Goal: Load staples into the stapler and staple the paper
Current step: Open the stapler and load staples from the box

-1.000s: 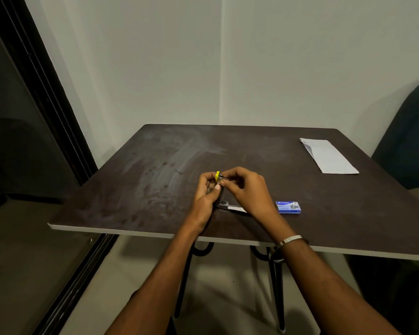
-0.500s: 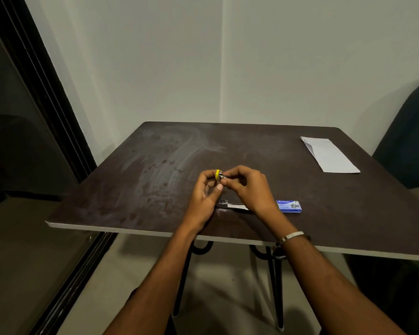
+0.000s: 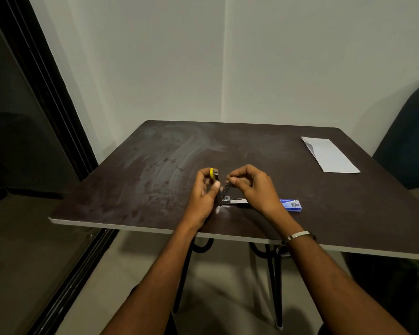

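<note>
A small metal stapler [image 3: 228, 198] with a yellow top stands opened up near the front middle of the dark table [image 3: 155, 170]. Its base lies flat on the table. My left hand [image 3: 205, 192] grips the raised yellow top [image 3: 212, 173]. My right hand [image 3: 252, 186] pinches the tilted metal staple channel just right of it. A blue staple box [image 3: 291, 205] lies on the table to the right of my right wrist. A folded white paper [image 3: 329, 154] lies at the far right of the table.
White walls meet in a corner behind the table. A dark sliding glass door [image 3: 22, 141] runs along the left. A dark chair back [image 3: 406, 146] stands at the right edge. Black metal table legs [image 3: 275, 286] show below the front edge.
My hands have moved apart: the left holds the yellow top to the left, the right has pulled the metal channel away from it, so the stapler is spread wider.
</note>
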